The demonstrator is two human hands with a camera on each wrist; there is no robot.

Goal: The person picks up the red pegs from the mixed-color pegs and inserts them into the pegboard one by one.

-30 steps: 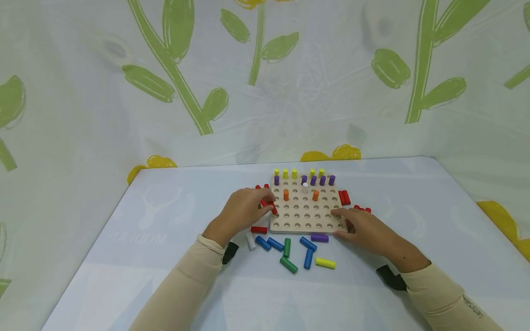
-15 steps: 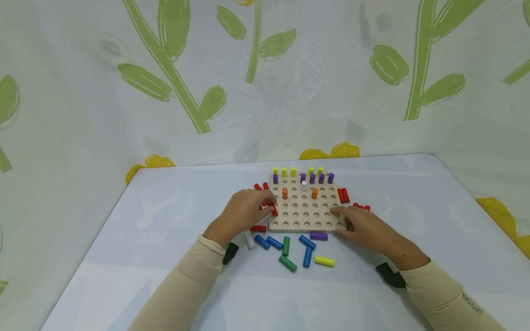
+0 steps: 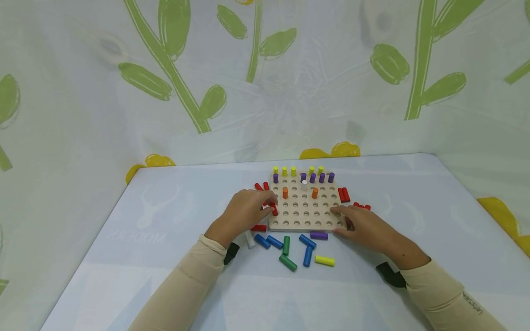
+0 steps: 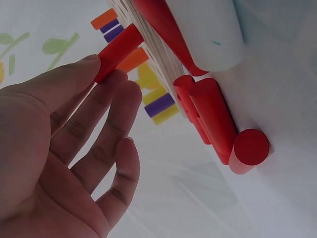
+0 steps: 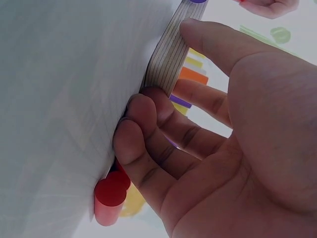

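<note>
On the table (image 3: 256,294), a yellow peg (image 3: 325,260), green pegs (image 3: 287,262) and blue pegs (image 3: 308,256) lie off the pegboard's (image 3: 301,219) near edge. The right hand (image 3: 366,229) grips the board's near right corner, while the left hand (image 3: 247,209) pinches a red peg (image 4: 120,52) by the left edge. Beyond stand orange pegs (image 3: 285,193), then purple pegs (image 3: 312,178) and upright yellow pegs (image 3: 285,171) along the far edge.

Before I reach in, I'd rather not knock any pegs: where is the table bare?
Bare patches of table lie between the left hand and the table's left edge, between the right hand and the right edge, and between the sleeves, nearer than the green pegs. Crowded: around the board, with loose pegs along its left, near and right sides.
</note>
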